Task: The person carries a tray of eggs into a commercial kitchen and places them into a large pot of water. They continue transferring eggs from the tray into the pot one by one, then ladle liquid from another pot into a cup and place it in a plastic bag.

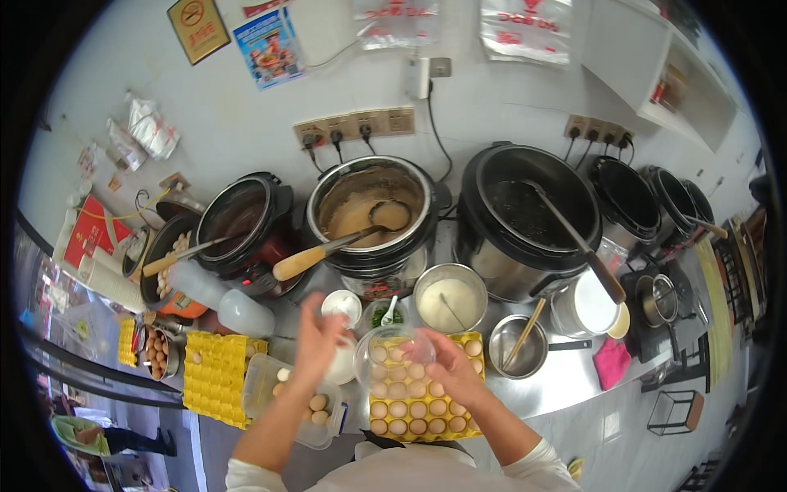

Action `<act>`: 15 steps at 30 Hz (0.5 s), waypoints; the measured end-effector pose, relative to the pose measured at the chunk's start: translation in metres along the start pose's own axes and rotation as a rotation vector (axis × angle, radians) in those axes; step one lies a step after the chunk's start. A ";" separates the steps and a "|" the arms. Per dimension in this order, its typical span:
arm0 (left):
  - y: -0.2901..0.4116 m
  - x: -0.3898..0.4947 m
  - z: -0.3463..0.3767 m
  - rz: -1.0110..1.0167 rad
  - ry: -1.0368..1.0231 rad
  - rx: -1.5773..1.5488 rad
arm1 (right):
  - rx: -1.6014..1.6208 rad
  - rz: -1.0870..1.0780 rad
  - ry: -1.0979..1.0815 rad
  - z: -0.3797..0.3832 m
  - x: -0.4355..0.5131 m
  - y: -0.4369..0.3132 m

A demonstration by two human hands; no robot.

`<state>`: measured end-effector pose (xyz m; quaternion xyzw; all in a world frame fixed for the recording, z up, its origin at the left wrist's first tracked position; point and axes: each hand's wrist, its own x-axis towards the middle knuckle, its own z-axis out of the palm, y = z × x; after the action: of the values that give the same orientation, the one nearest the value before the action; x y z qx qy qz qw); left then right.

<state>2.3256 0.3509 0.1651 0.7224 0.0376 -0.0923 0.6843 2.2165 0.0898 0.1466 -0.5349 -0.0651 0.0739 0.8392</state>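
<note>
My right hand point(456, 372) grips the rim of a clear plastic bowl point(364, 352), tilted above a yellow tray of eggs point(418, 411). My left hand point(316, 344), blurred by motion, is raised with its fingers apart and nothing visible in them. Just behind its fingers stands a small white bowl of white contents point(340, 302). A clear tub of chopped greens point(376, 315) with a white spoon sits beyond the plastic bowl. Below my left forearm, a clear plastic box point(258, 381) contains several eggs.
Electric cookers line the wall, including one with brown liquid point(350, 209) and a wooden-handled ladle point(301, 261). A steel pot of pale batter-like liquid point(449, 298) and a saucepan with chopsticks point(535, 360) stand to the right. Yellow egg trays point(212, 381) lie left. A person point(104, 436) stands far left.
</note>
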 end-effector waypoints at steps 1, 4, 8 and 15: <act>0.034 0.022 0.011 -0.009 0.163 -0.027 | 0.009 -0.008 0.035 -0.004 -0.001 -0.007; 0.077 0.097 0.030 0.132 0.170 0.003 | 0.004 -0.039 0.139 -0.028 -0.004 -0.016; 0.089 0.182 0.033 0.107 0.165 0.035 | 0.013 -0.046 0.201 -0.045 0.002 -0.029; 0.150 0.152 0.013 0.696 -0.239 0.818 | -0.021 -0.083 0.395 -0.081 0.004 -0.057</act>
<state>2.5011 0.3180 0.2832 0.8838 -0.3203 0.0509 0.3373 2.2390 -0.0053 0.1645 -0.5444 0.0780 -0.0677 0.8324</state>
